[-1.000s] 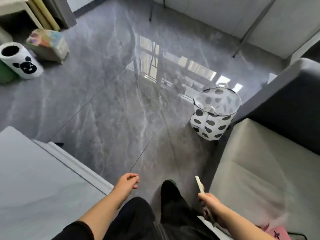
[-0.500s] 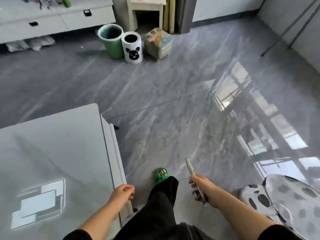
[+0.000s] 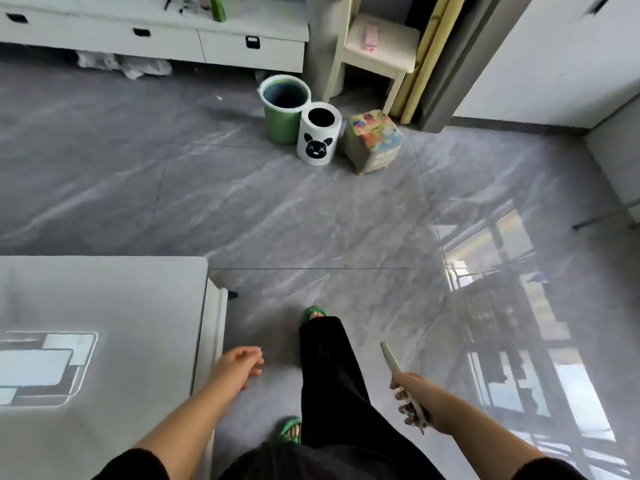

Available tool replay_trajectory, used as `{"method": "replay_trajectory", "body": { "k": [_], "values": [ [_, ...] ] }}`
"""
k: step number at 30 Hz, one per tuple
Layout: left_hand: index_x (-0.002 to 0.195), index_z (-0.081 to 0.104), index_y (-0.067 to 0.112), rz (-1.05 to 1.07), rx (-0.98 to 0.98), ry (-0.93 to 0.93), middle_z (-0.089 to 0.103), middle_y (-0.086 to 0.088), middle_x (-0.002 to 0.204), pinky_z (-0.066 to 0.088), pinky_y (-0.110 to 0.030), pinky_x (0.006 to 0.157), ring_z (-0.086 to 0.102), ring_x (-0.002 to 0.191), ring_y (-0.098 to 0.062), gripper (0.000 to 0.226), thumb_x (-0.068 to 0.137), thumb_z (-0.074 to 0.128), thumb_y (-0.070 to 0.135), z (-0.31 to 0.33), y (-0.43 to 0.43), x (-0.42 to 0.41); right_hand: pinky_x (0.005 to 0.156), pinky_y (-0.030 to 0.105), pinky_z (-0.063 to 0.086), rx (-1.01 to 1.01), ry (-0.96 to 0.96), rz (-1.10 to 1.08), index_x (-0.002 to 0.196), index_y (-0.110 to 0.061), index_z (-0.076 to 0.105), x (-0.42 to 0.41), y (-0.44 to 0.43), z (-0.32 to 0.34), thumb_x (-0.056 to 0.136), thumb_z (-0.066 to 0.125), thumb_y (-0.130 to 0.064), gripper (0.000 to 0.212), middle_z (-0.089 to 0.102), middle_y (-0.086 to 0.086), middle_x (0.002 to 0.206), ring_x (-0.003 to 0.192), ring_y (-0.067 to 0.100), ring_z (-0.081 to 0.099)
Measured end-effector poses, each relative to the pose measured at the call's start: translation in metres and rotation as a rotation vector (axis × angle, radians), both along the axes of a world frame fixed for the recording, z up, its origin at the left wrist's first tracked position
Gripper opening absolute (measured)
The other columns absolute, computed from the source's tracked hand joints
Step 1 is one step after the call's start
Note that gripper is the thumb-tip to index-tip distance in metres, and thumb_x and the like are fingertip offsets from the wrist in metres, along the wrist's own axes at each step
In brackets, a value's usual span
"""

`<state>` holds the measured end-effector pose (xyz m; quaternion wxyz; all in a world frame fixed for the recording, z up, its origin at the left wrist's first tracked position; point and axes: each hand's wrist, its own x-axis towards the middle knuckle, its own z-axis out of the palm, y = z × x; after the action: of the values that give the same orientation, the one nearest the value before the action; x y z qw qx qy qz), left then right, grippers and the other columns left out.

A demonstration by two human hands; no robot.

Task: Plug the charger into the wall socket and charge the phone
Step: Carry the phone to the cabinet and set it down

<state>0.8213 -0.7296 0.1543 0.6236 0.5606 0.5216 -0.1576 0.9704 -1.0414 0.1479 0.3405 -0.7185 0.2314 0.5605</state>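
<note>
My right hand [image 3: 414, 400] grips a thin pale phone [image 3: 390, 357] edge-on, low at the right, its top end pointing up and forward over the grey floor. My left hand [image 3: 239, 363] hangs loose beside the corner of a pale table [image 3: 104, 306], fingers lightly curled and holding nothing. No charger or wall socket shows anywhere in the head view.
A green bin [image 3: 284, 109], a white panda bin [image 3: 318, 138] and a colourful cube stool [image 3: 374, 142] stand ahead on the floor. Behind them are a low white drawer cabinet [image 3: 173, 39] and a cream stool [image 3: 379, 50]. My legs in black trousers with green sandals [image 3: 313, 315] are below.
The view has swung left, from the sofa and spotted basket to the bins and cabinet. Both hands keep their places at my sides; the phone stays in my right hand.
</note>
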Motion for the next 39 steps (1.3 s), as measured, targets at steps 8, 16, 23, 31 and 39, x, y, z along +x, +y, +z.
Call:
{"method": "replay_trajectory", "body": {
  "k": [8, 16, 23, 31, 39],
  "values": [
    [0.102, 0.064, 0.01, 0.205, 0.02, 0.04, 0.068, -0.012, 0.101, 0.043, -0.028, 0.065, 0.062, 0.087, -0.023, 0.016, 0.094, 0.053, 0.019, 0.0, 0.082, 0.109, 0.048, 0.026, 0.035, 0.018, 0.026, 0.169, 0.099, -0.009, 0.049, 0.165, 0.127, -0.02, 0.078, 0.061, -0.024, 0.029, 0.038, 0.013, 0.089, 0.05, 0.021, 0.039],
    [0.097, 0.064, 0.012, 0.425, 0.055, 0.078, 0.069, -0.011, 0.096, 0.042, -0.028, 0.063, 0.063, 0.081, -0.022, 0.011, 0.093, 0.056, 0.019, 0.002, 0.204, 0.159, 0.05, 0.028, 0.042, 0.172, 0.029, 0.348, 0.093, -0.014, 0.054, 0.28, 0.345, -0.027, 0.075, 0.065, -0.03, 0.026, 0.044, 0.01, 0.086, 0.054, 0.022, 0.043],
    [0.097, 0.064, 0.004, 0.51, 0.045, 0.118, 0.065, -0.012, 0.086, 0.039, -0.028, 0.06, 0.057, 0.078, -0.025, 0.018, 0.093, 0.055, 0.02, -0.008, 0.343, 0.195, 0.05, 0.03, 0.044, 0.209, 0.013, 0.39, 0.091, -0.012, 0.056, 0.349, 0.533, -0.03, 0.068, 0.068, -0.029, 0.031, 0.046, 0.01, 0.085, 0.046, 0.021, 0.047],
    [0.098, 0.065, 0.01, 0.547, 0.018, 0.05, 0.064, -0.01, 0.087, 0.036, -0.024, 0.053, 0.058, 0.068, -0.017, 0.011, 0.09, 0.057, 0.011, 0.0, 0.491, 0.273, 0.058, 0.037, 0.034, 0.112, 0.117, 0.438, 0.1, -0.009, 0.051, 0.427, 0.658, -0.026, 0.084, 0.059, -0.024, 0.023, 0.039, 0.014, 0.095, 0.061, 0.026, 0.039],
    [0.103, 0.065, 0.017, 0.608, -0.013, 0.005, 0.068, -0.006, 0.102, 0.045, -0.028, 0.065, 0.065, 0.083, -0.017, 0.017, 0.087, 0.061, 0.022, -0.005, 0.649, 0.374, 0.053, 0.033, 0.035, 0.016, 0.222, 0.445, 0.1, -0.011, 0.05, 0.545, 0.773, -0.062, 0.068, 0.072, -0.026, 0.042, 0.034, 0.014, 0.094, 0.053, 0.025, 0.039]
  ]
}}
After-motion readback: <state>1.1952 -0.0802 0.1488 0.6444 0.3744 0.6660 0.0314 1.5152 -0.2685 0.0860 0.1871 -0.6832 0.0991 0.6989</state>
